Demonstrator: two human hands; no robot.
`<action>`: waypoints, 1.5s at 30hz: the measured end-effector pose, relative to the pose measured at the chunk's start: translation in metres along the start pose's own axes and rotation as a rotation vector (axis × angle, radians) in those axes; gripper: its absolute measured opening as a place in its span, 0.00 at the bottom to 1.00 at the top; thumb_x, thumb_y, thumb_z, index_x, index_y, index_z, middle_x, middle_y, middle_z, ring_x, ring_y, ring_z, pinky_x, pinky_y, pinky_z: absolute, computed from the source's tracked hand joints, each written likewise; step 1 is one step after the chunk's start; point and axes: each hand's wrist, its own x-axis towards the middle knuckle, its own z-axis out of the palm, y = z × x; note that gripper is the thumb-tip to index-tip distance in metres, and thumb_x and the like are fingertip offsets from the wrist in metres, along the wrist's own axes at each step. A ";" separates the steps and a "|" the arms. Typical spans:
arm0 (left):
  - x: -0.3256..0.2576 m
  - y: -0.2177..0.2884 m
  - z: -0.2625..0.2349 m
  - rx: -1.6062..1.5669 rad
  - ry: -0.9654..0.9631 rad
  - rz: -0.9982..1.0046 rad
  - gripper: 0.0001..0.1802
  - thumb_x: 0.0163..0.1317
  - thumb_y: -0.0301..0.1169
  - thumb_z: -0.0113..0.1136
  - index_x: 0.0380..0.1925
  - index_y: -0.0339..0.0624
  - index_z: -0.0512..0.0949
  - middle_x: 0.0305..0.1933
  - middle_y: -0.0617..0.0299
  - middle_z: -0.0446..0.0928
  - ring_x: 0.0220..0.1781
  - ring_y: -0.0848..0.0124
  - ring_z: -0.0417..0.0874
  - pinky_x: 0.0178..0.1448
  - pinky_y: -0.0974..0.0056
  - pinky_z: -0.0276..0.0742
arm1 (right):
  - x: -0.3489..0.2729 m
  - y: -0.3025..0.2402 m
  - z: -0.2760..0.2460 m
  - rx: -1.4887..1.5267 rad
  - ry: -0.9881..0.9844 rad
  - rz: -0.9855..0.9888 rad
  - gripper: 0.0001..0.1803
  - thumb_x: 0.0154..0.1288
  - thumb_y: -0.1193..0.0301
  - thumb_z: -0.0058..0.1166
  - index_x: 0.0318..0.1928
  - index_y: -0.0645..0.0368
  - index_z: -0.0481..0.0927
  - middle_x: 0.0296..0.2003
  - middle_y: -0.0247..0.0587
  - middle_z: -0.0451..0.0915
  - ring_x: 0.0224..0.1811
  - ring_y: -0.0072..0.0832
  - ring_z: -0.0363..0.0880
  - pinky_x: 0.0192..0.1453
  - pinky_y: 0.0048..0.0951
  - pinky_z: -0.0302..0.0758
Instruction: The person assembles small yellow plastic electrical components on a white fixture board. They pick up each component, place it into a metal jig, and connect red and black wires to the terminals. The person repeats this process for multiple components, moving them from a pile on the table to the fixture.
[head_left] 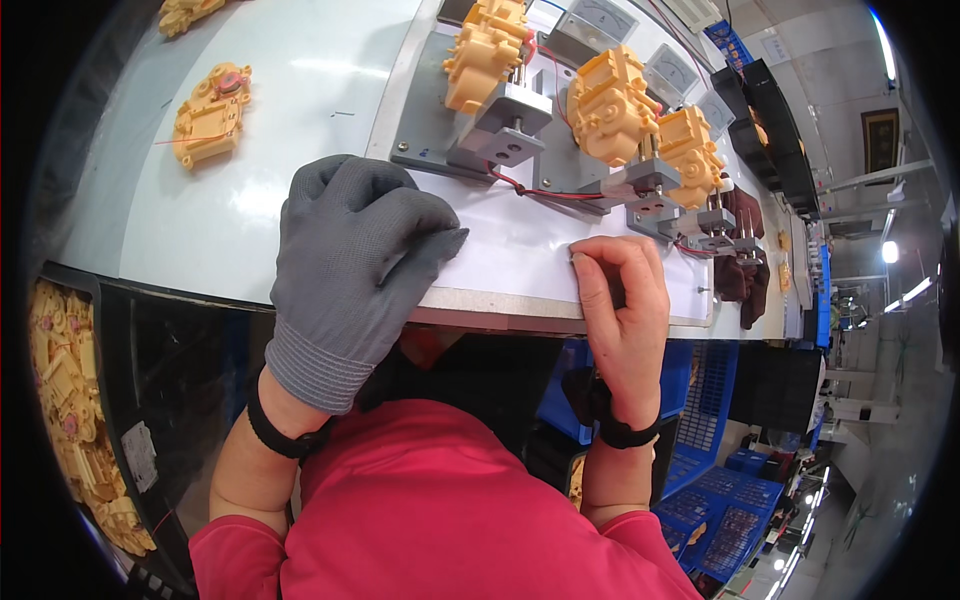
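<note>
My left hand, in a grey knit glove, rests over the front of the white sheet. Its fingers are curled and the thumb meets the index finger; whatever may be between them is hidden. Bare, my right hand pinches thumb and index fingertip together above the sheet's front edge. Anything in that pinch is too small to name. Beyond the hands, yellow plastic housings are mounted on metal test fixtures. Red and black wires run between the fixtures. Left of them lies a loose yellow housing with a thin red wire.
Analog meters stand behind the fixtures. A dark brown cloth drapes at the right of the bench. Below left, a black bin holds many yellow housings. Blue crates stand low on the right.
</note>
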 end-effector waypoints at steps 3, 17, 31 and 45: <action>0.001 -0.001 0.000 -0.007 0.003 0.032 0.06 0.58 0.34 0.70 0.34 0.49 0.85 0.40 0.60 0.78 0.52 0.56 0.74 0.59 0.53 0.68 | -0.001 -0.002 0.000 -0.001 0.014 -0.002 0.05 0.65 0.75 0.63 0.41 0.58 0.83 0.37 0.40 0.79 0.41 0.38 0.76 0.49 0.36 0.71; 0.004 -0.035 0.010 -0.147 -0.148 -0.070 0.09 0.69 0.28 0.59 0.44 0.34 0.78 0.55 0.52 0.70 0.60 0.59 0.72 0.65 0.57 0.68 | 0.000 0.020 0.011 0.003 0.281 -0.179 0.05 0.63 0.68 0.63 0.34 0.51 0.79 0.35 0.34 0.73 0.41 0.36 0.75 0.46 0.38 0.69; 0.010 -0.029 -0.003 0.046 -0.123 0.404 0.14 0.72 0.32 0.54 0.41 0.28 0.80 0.42 0.48 0.78 0.43 0.54 0.77 0.51 0.52 0.73 | -0.006 0.016 0.017 0.013 0.361 -0.202 0.07 0.61 0.68 0.64 0.32 0.49 0.77 0.34 0.31 0.73 0.41 0.34 0.74 0.46 0.36 0.68; 0.007 -0.040 0.003 -0.198 -0.195 -0.009 0.15 0.73 0.34 0.56 0.46 0.29 0.76 0.50 0.52 0.72 0.55 0.60 0.73 0.64 0.59 0.67 | -0.006 0.015 0.016 -0.019 0.354 -0.198 0.07 0.62 0.67 0.64 0.32 0.49 0.77 0.34 0.32 0.72 0.40 0.33 0.73 0.45 0.35 0.68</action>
